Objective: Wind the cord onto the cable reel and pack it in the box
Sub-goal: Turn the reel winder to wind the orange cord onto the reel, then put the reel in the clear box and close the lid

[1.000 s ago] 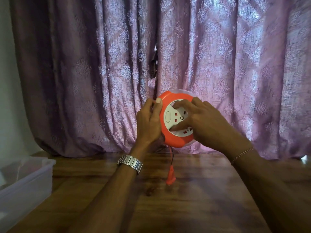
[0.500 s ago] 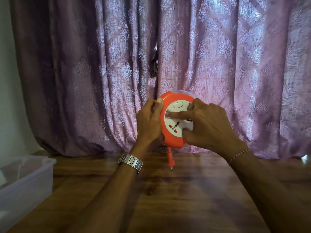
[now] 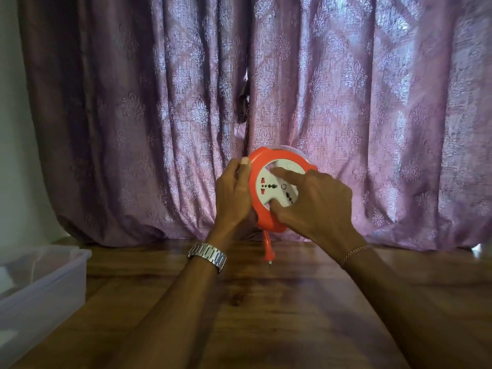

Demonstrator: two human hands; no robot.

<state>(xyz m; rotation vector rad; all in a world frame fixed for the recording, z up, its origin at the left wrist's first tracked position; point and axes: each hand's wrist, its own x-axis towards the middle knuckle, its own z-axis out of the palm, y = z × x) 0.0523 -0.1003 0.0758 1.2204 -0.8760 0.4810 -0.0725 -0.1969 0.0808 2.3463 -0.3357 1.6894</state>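
Purple curtain (image 3: 346, 102) behind, both hands (image 3: 234, 195) grip the orange cable reel (image 3: 259, 161).

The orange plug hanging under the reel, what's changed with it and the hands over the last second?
The orange plug has risen, closer to the round orange cable reel, as the right hand turned the white socket face round. Unchanged: the left hand grips the reel's rim above the wooden table, and the clear plastic box sits at left.

Reel (image 3: 267, 227) orange w/ white face – curtain (image 3: 346, 102) purple, damask motif – table (image 3: 292, 315) brown woodgrain.
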